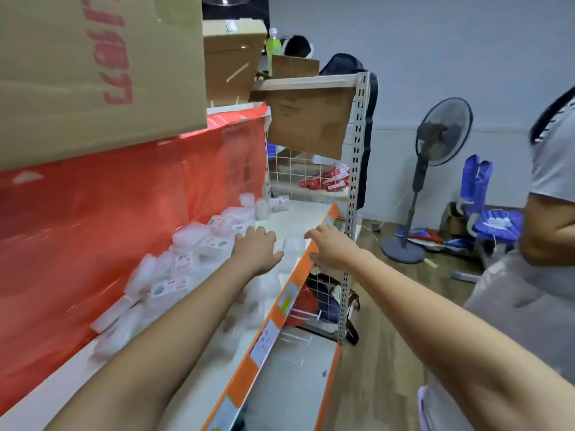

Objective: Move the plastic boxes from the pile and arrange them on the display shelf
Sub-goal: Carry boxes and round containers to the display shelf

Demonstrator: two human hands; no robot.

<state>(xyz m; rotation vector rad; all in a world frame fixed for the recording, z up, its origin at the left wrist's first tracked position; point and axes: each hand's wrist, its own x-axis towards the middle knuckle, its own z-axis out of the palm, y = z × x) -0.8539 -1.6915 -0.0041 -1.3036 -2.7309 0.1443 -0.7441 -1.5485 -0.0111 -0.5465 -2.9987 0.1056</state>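
Observation:
A pile of clear plastic boxes point(186, 262) with small labels lies along the back of the white display shelf point(298, 219), against a red sheet. Near the shelf's orange front edge stands a row of clear boxes point(292, 244), blurred by motion. My left hand point(256, 248) reaches over the shelf with fingers spread, just left of that box, and my right hand point(329, 244) hovers at the front edge to its right, fingers extended. Neither hand plainly grips anything.
A large cardboard carton point(93, 66) overhangs the shelf at upper left. A white upright post point(354, 169) and wire grid point(298, 175) end the shelf. A standing fan point(429, 169) is on the floor to the right, and a person point(547, 219) stands close at right.

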